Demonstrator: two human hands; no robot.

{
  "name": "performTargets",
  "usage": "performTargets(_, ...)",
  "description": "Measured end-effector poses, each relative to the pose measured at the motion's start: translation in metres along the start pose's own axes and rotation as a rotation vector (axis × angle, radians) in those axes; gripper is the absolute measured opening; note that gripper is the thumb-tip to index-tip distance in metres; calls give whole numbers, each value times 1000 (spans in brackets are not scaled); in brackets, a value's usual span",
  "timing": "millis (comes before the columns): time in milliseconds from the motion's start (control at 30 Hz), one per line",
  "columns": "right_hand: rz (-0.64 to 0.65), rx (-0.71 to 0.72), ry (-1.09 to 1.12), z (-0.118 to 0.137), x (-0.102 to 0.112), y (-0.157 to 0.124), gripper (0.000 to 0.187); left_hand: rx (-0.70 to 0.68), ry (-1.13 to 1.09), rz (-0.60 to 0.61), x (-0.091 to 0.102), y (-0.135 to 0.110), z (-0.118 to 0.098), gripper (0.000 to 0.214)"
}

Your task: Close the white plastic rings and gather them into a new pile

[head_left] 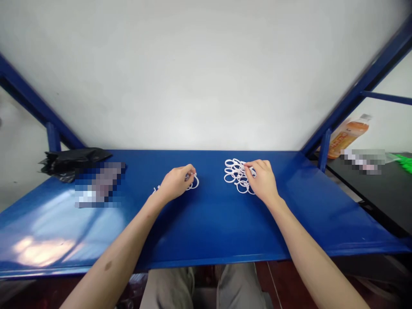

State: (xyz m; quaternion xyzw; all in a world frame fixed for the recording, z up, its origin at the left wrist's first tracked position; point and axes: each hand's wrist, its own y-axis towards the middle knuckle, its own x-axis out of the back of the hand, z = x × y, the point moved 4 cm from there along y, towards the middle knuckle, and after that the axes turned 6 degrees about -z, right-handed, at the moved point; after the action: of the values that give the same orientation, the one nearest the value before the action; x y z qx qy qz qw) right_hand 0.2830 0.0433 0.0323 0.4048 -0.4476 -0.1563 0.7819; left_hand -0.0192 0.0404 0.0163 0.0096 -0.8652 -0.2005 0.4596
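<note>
My left hand rests on the blue table with its fingers curled round a few linked white rings; part of a ring shows behind the wrist. My right hand lies to the right on a loose pile of several white plastic rings. Its fingertips pinch one ring at the pile's top edge. The two hands are about a hand's width apart.
A stack of black bags lies at the table's back left beside a blurred patch. Blue frame posts rise on both sides against a white wall. On a black table to the right lie an orange bottle and something green.
</note>
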Motion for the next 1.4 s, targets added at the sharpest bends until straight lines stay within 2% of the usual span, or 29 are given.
performTargets(100,42,58,137,33,-6,-5,17,-22,-206,-27,-5,-2,-20,14)
performTargets(200,204,54,296,67,-21,-16,14,-4,-451,23,-12,-7,-39,18)
performTargets(267,314,12,371,79,-30,-22,11,7,-587,78,-15,-9,-47,19)
performTargets(333,343,-47,430,78,-35,-24,9,4,-606,108,-17,-10,-50,22)
performTargets(467,274,-179,514,63,-32,-21,14,-140,-325,34,-14,-8,-46,16)
performTargets(600,304,-163,549,63,-31,-21,8,-229,-164,50,-16,-8,-43,19)
performTargets(767,304,-56,488,68,-28,-21,13,-134,-368,150,-18,-12,-48,26)
performTargets(933,241,96,343,69,-28,-22,18,-2,-638,297,-26,-16,-50,37)
performTargets(1100,217,199,208,67,-29,-24,19,34,-785,295,-26,-16,-51,43)
performTargets(1200,206,206,188,66,-28,-24,19,-8,-682,264,-23,-14,-47,38)
performTargets(1400,168,74,297,67,-24,-23,12,-261,-195,113,-13,-12,-42,24)
